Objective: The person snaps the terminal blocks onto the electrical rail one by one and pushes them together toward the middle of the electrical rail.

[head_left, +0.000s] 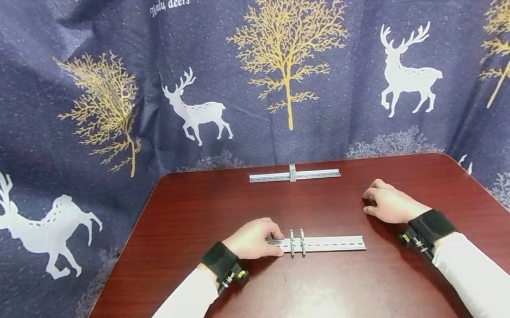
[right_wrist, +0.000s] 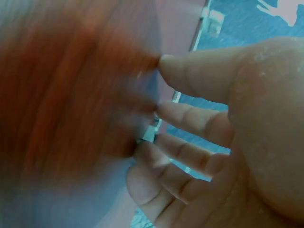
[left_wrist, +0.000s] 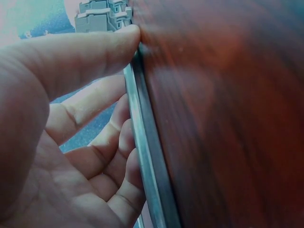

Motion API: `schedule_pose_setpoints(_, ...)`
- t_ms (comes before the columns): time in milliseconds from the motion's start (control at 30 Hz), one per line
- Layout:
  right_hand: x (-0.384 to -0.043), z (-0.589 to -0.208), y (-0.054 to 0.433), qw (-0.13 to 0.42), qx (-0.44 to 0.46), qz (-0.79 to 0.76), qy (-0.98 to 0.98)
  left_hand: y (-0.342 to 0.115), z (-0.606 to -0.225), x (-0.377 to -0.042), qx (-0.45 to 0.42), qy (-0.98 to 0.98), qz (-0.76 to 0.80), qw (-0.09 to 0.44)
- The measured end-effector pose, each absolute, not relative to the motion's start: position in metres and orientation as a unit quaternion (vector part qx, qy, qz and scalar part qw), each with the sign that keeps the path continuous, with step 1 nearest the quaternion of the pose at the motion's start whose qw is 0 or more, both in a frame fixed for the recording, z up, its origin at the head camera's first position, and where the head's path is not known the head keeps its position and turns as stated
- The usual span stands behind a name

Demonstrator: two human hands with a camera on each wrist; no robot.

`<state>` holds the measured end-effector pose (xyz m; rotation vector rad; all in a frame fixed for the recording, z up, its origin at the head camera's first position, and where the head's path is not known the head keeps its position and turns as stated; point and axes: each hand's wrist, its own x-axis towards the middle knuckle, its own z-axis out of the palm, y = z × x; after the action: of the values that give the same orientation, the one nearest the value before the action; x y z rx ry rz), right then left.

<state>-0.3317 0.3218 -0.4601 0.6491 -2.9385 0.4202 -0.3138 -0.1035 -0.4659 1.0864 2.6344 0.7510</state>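
A slotted metal mounting rail [head_left: 334, 244] lies across the table in front of me. Its left end is gripped by my left hand [head_left: 253, 239], thumb on the near edge and fingers on the far side. Just right of that hand, two narrow clips [head_left: 302, 242] sit crosswise on the rail. The left wrist view shows grey clip bodies [left_wrist: 95, 21] beyond the thumb tip and the rail's long edge [left_wrist: 146, 128] beside the fingers. To the right of the rail, my right hand [head_left: 392, 204] rests with fingertips at the tabletop, loosely bent and holding nothing.
Farther back, a second metal rail [head_left: 318, 174] with clips [head_left: 292, 173] near its middle lies close to the rear edge of the reddish-brown table [head_left: 193, 206]. A dark blue curtain [head_left: 227, 37] printed with deer and trees hangs behind and around the table.
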Motion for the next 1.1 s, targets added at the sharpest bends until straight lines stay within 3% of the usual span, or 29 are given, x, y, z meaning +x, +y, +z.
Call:
schedule_pose_setpoints(767, -0.305, -0.447, 0.283, -0.004, 0.271, 0.164, -0.948, -0.104, -0.468, -0.315, 0.374, 0.886, 0.257, 0.092)
schedule_pose_setpoints(1100, -0.312, -0.448, 0.288, 0.035, 0.268, 0.184, -0.945, -0.104, -0.470, -0.316, 0.369, 0.888, 0.257, 0.091)
